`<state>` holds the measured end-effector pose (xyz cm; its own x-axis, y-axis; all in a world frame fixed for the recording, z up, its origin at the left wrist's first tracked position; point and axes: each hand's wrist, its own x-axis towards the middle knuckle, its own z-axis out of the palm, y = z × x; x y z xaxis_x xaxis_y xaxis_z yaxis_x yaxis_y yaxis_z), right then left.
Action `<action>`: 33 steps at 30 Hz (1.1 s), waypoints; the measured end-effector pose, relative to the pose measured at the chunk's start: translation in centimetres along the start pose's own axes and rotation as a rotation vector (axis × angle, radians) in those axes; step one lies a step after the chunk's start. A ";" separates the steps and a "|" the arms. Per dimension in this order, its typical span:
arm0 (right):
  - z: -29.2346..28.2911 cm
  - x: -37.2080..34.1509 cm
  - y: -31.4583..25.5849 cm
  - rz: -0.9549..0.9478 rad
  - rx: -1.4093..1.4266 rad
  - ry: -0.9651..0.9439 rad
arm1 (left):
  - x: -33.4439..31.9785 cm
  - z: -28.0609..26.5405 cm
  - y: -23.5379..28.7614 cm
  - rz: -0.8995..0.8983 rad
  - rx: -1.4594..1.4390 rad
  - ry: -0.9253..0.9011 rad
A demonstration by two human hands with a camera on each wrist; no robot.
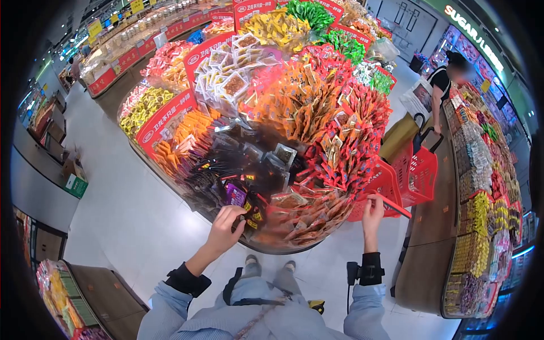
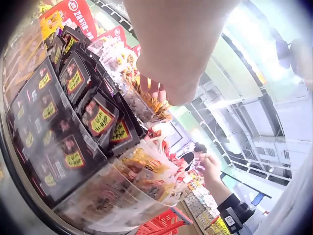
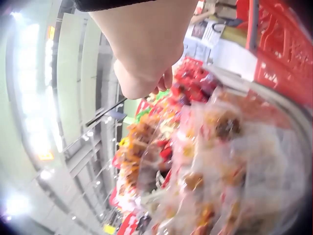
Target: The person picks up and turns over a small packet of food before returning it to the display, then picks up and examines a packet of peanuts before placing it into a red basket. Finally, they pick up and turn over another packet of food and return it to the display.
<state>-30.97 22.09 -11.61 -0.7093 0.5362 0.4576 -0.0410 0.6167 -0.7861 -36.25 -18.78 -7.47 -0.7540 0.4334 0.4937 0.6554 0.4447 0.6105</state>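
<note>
In the head view my left hand (image 1: 226, 229) is over the near edge of the round snack display. Its fingers are loosely bent beside black packets (image 1: 255, 215) with yellow labels and a purple packet (image 1: 236, 194). The left wrist view shows those fingers above upright black packets (image 2: 100, 117). Further right, my right hand (image 1: 372, 214) is raised at the rim, next to clear packets of reddish-brown snacks (image 1: 306, 212). In the right wrist view its fingers are partly hidden behind the palm, and nothing shows in its grasp. Red packets (image 1: 345, 153) lie beyond it.
Red shopping baskets (image 1: 416, 173) stand right of the display, close to my right hand. A shopper (image 1: 442, 85) is behind them, beside a long candy shelf (image 1: 481, 226). Red signs (image 1: 167, 122) divide the display. Another shelf (image 1: 68, 300) stands at the lower left.
</note>
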 end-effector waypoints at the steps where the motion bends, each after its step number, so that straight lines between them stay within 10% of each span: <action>1: -0.7 0.5 2.1 0.046 -0.032 0.024 | 0.3 0.2 -0.4 -0.017 -0.014 -0.025; 13: -3.6 5.9 27.1 0.128 -0.713 -0.106 | 1.9 3.3 -1.6 -0.196 -0.005 -0.082; 21: -3.8 7.8 27.1 0.370 -1.199 -0.443 | 1.1 3.5 -2.1 -0.268 0.081 -0.076; 33: -5.6 2.2 26.8 0.400 -1.001 -0.701 | 2.3 3.0 -3.8 -0.241 0.004 -0.060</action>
<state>-29.70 43.08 -29.34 -0.7789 0.5554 -0.2911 0.5866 0.8095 -0.0252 -40.35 -17.15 -10.48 -0.8848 0.3597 0.2961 0.4568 0.5441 0.7038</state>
